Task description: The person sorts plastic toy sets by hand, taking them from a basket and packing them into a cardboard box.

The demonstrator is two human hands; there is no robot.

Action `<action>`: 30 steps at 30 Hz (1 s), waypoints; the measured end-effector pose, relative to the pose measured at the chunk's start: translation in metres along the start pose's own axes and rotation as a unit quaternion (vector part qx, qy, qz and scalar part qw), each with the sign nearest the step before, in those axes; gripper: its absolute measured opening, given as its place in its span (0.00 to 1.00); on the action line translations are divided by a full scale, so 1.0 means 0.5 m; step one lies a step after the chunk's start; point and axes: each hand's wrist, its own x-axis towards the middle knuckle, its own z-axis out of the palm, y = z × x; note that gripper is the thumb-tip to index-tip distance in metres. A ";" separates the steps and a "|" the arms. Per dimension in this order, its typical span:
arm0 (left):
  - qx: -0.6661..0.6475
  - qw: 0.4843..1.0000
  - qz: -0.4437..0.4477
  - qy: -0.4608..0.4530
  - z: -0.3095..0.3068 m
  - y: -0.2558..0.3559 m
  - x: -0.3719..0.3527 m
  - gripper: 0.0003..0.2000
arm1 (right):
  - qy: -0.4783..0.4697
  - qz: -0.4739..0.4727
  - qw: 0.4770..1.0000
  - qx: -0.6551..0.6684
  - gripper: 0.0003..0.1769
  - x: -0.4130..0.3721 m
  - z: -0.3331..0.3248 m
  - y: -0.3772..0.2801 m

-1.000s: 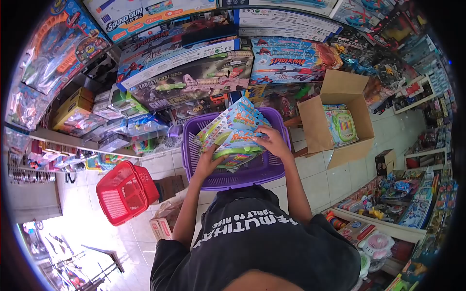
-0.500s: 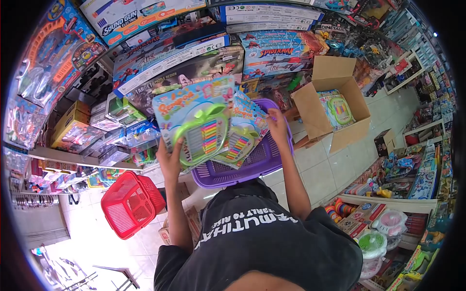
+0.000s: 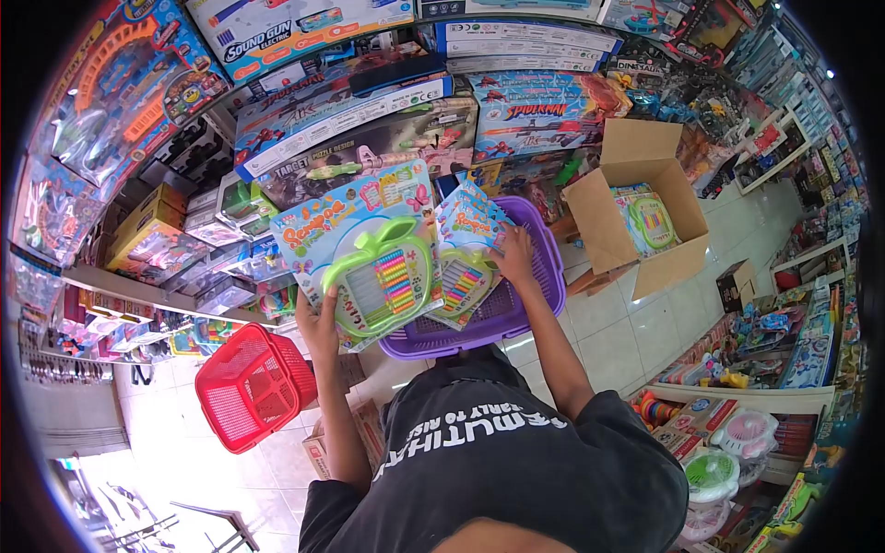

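Observation:
My left hand [image 3: 319, 324] grips the lower left edge of a carded toy abacus [image 3: 373, 263], a green apple-shaped frame with rows of coloured beads on a blue card. It is tilted up over the left side of a purple plastic basket [image 3: 544, 276]. More abacus packs [image 3: 467, 241] of the same kind lean inside that basket, partly covered by the first one. My right hand [image 3: 513, 255] is closed on the right edge of these packs.
An open cardboard box [image 3: 590, 217] at the right holds another abacus pack [image 3: 651, 221]. On the tiled floor to the left stands a red basket [image 3: 253, 387]. Shelves of boxed toys [image 3: 535, 111] curve around the front; toy fans [image 3: 710, 475] sit at lower right.
The abacus in my left hand has shifted left and lower, away from the other packs. My right hand has moved from the basket's rim down to the packs' edge.

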 end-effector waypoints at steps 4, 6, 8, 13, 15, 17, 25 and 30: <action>-0.011 1.000 -0.011 -0.007 0.009 -0.006 -0.010 0.17 | 0.018 0.033 0.999 0.006 0.30 0.010 -0.013 -0.005; -0.006 1.000 -0.010 -0.005 0.010 -0.008 -0.011 0.17 | 0.003 0.034 0.998 0.059 0.22 0.013 -0.033 -0.011; -0.017 1.000 -0.015 -0.004 0.009 -0.006 -0.011 0.18 | -0.007 0.003 0.997 0.076 0.21 0.006 -0.060 -0.019; 0.009 1.000 0.014 0.013 0.005 0.013 -0.007 0.17 | -0.111 0.016 0.963 0.243 0.17 -0.020 -0.107 -0.030; 0.025 0.999 0.029 0.029 0.002 0.019 -0.002 0.15 | -0.090 -0.054 0.948 0.299 0.18 -0.030 -0.115 -0.035; 0.028 0.996 0.058 0.058 0.000 0.039 0.003 0.15 | -0.137 -0.044 0.946 0.291 0.17 -0.033 -0.163 -0.063; 0.014 0.996 0.086 0.016 -0.001 0.051 0.010 0.17 | -0.118 -0.201 0.960 0.157 0.13 -0.022 -0.330 -0.174; -0.015 0.994 0.079 -0.080 0.054 0.037 -0.004 0.17 | -0.110 -0.247 0.952 0.140 0.12 -0.005 -0.398 -0.226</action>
